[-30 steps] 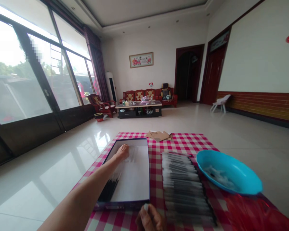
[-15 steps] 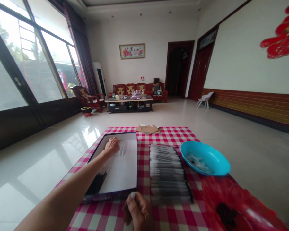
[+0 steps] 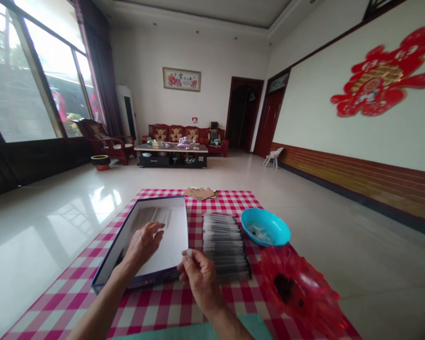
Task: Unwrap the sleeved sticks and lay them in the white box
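My left hand (image 3: 146, 242) hovers over a shallow, dark-blue-edged box (image 3: 172, 250) with a white inside, its fingers apart and nothing seen in them. Clear, slender pen-like tubes (image 3: 152, 216) lie at the box's far end. Close to the box's near right corner, my right hand (image 3: 201, 277) pinches a small whitish piece (image 3: 189, 253); its exact kind is too small to tell. Right of that hand lies a stacked row of translucent pen-like sticks (image 3: 222, 243) with dark ends.
A blue bowl (image 3: 283, 231) holds small whitish pieces. Nearer stands a red translucent flower-shaped dish (image 3: 315, 293) with dark bits inside. Torn cardboard (image 3: 201, 192) lies at the far edge of the checked tablecloth (image 3: 53, 302). Light green material (image 3: 255, 326) shows at the near edge.
My left hand has drawn back from the box's far end toward me, leaving tubes there. The right hand still pinches the whitish piece. The view has turned to the right.
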{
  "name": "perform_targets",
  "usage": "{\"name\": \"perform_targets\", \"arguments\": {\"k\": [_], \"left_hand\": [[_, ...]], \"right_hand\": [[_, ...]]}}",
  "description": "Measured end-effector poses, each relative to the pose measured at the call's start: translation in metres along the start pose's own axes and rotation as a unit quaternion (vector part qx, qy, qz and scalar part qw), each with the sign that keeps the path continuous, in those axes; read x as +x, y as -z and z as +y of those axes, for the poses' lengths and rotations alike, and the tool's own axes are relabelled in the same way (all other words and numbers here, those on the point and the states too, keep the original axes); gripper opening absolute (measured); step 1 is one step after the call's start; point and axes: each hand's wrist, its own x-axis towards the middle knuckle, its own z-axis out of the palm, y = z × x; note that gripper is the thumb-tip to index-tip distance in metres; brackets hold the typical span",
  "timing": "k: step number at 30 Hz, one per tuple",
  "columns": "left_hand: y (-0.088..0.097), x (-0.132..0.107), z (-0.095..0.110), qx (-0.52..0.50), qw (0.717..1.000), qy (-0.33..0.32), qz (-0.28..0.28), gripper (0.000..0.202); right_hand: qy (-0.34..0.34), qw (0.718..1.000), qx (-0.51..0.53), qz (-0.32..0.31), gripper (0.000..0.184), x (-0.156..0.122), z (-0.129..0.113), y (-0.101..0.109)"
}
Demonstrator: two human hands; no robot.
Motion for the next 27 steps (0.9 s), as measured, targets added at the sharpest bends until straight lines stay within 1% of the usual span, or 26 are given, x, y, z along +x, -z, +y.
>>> {"name": "perform_targets", "arguments": {"k": [2,3,4,7,8,9,11,13,15,17,19,21,22,25,26,27], "left_hand": [[-0.002,0.000,0.002,0.002,1.000,-0.007,0.004,0.033],[-0.003,0.000,0.002,0.003,1.000,-0.010,0.001,0.034],[-0.004,0.001,0.002,0.005,1.000,-0.010,-0.004,0.034],[-0.004,0.000,-0.001,0.013,1.000,0.006,-0.013,0.034],[-0.003,0.000,-0.001,0.017,1.000,0.018,-0.010,0.034],[-0.002,-0.001,-0.002,0.021,0.999,0.033,-0.006,0.034],[0.001,-0.002,0.000,0.028,0.998,0.062,-0.004,0.034],[0.004,-0.002,0.004,0.030,0.996,0.084,-0.014,0.034],[0.007,-0.002,0.009,0.030,0.995,0.095,-0.025,0.033],[0.010,-0.003,0.015,0.032,0.994,0.097,-0.032,0.033],[0.011,-0.003,0.020,0.034,0.994,0.095,-0.034,0.033],[0.010,-0.004,0.023,0.032,0.995,0.091,-0.037,0.033],[0.009,-0.004,0.024,0.030,0.995,0.089,-0.040,0.032],[0.005,-0.007,0.028,0.025,0.996,0.075,-0.048,0.032],[0.004,-0.007,0.030,0.024,0.996,0.069,-0.050,0.031],[0.003,-0.008,0.032,0.024,0.996,0.065,-0.051,0.031]], "right_hand": [[0.033,0.996,-0.079,0.003,0.036,0.009,-0.016,0.018],[0.054,0.989,-0.140,0.009,0.036,0.014,-0.024,0.031],[0.080,0.969,-0.234,0.024,0.036,0.021,-0.032,0.047],[0.087,0.938,-0.330,0.067,0.023,0.045,-0.049,0.108],[0.085,0.925,-0.362,0.083,0.018,0.054,-0.051,0.130],[0.079,0.911,-0.392,0.099,0.017,0.061,-0.051,0.151],[0.060,0.887,-0.443,0.115,0.026,0.072,-0.047,0.187],[0.044,0.867,-0.481,0.121,0.030,0.077,-0.040,0.213],[0.042,0.852,-0.507,0.124,0.028,0.077,-0.035,0.225],[0.053,0.842,-0.522,0.125,0.020,0.073,-0.035,0.223],[0.076,0.839,-0.526,0.112,0.011,0.063,-0.039,0.206],[0.103,0.843,-0.523,0.075,0.012,0.047,-0.043,0.179],[0.115,0.845,-0.521,0.046,0.012,0.036,-0.043,0.162],[0.136,0.846,-0.514,-0.034,0.012,0.003,-0.035,0.114],[0.145,0.839,-0.521,-0.056,0.013,-0.006,-0.030,0.102],[0.147,0.830,-0.535,-0.064,0.014,-0.015,-0.023,0.092]]}}
